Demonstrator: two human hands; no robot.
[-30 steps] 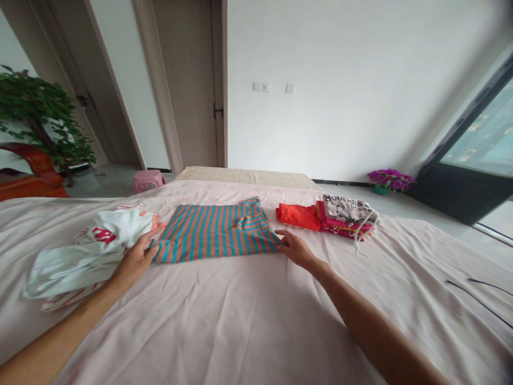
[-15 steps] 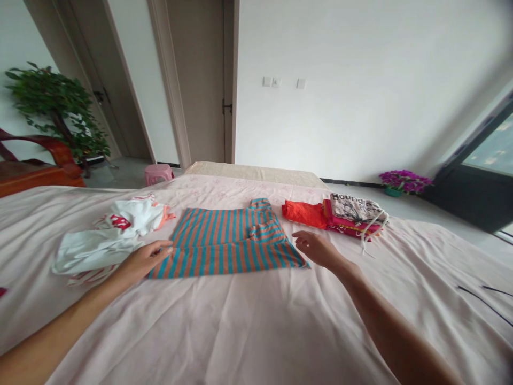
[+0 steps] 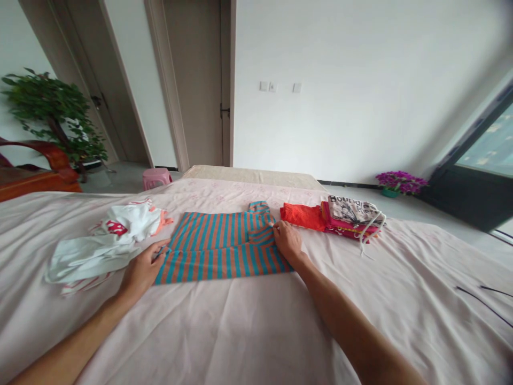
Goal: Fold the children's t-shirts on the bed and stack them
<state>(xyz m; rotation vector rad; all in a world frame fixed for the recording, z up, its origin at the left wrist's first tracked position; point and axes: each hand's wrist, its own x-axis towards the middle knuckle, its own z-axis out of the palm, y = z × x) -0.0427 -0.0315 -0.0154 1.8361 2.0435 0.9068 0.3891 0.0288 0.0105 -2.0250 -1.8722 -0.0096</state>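
A teal and orange striped garment point(image 3: 218, 247) lies flat on the pale pink bed sheet point(image 3: 248, 326). My left hand point(image 3: 140, 270) pinches its near left edge, fingers closed on the cloth. My right hand point(image 3: 287, 241) rests on the garment's right side by the folded sleeve, fingers curled onto the fabric. A crumpled white garment with red print point(image 3: 102, 243) lies just left of my left hand.
A folded orange cloth point(image 3: 303, 215) and a small stack of folded clothes with a white printed top point(image 3: 352, 216) sit right of the striped garment. Beyond the bed are a pink stool point(image 3: 155, 178), a potted plant point(image 3: 52, 115), purple flowers point(image 3: 396, 182) and black cables point(image 3: 484, 302).
My right hand moved from hovering open at the garment's right corner inward onto the sleeve area. My left hand kept hold of the left edge. The camera shifted slightly.
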